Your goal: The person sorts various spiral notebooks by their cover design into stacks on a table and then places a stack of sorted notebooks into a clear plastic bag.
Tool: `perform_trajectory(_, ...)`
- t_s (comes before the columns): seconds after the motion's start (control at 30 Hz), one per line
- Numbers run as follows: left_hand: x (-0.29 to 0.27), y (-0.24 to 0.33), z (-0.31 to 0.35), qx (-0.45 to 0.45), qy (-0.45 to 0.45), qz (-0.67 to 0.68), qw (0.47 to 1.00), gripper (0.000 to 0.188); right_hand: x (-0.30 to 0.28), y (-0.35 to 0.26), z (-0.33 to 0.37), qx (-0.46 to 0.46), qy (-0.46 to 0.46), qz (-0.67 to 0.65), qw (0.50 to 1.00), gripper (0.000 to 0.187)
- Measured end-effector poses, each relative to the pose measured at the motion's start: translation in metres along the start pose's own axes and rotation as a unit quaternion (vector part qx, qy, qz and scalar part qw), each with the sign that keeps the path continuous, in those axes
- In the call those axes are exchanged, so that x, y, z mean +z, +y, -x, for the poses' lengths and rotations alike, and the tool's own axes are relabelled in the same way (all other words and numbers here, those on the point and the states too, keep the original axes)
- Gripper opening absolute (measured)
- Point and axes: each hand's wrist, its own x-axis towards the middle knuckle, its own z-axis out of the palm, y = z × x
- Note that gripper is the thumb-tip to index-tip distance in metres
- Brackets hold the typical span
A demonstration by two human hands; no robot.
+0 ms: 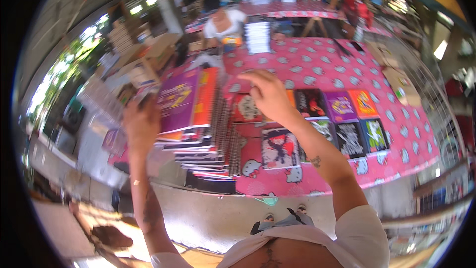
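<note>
A tall stack of spiral notebooks (179,100) stands at the left of the table, with purple and orange covers on top and metal coils along its right side. My left hand (142,124) is at the stack's left edge, blurred; its fingers do not show clearly. To the right of the stack, my right hand (267,93) hovers over the table with fingers bent, index finger and thumb apart, and nothing visible between them. Beneath and beside it lie notebooks in two rows, among them a red one (246,107), a purple one (340,106) and a white-and-black one (279,148).
A pink patterned cloth covers the table (317,64). A white stack of paper (258,38) stands at the far side, near a seated person (224,24). Cardboard boxes (161,52) and a pale bundle (100,100) crowd the left. Flat brown packages (400,85) lie along the right edge.
</note>
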Motion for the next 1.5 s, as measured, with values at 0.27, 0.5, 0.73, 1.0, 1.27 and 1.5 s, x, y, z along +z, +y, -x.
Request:
perform_trajectory(0.27,-0.019,0.236,0.068,0.215,-0.046,0.484,0.847,0.057,-0.17,0.163,0.311,0.534,-0.111,0.317,0.776,0.051)
perform_trajectory(0.5,0.094,0.547,0.166,0.378,-0.109,0.511,0.765,0.066,-0.341,0.213,0.41,0.607,-0.023,0.469,0.641,0.073)
perform_trajectory(0.73,0.066,0.57,0.12,0.268,-0.193,0.58,0.745,0.054,-0.427,0.214,0.396,0.669,-0.145,0.451,0.572,0.097)
perform_trajectory(1.0,-0.055,0.36,0.042,-0.007,-0.073,0.775,0.627,0.024,-0.36,0.084,0.263,0.452,0.199,-0.219,0.841,0.073)
perform_trajectory(1.27,-0.176,0.121,0.061,-0.173,0.449,0.454,0.75,0.041,-0.272,-0.001,0.119,0.337,0.095,-0.479,0.805,0.083)
perform_trajectory(1.5,-0.2,-0.008,-0.041,-0.13,0.181,0.425,0.877,0.037,-0.063,-0.07,-0.021,0.227,0.07,-0.56,0.794,0.07)
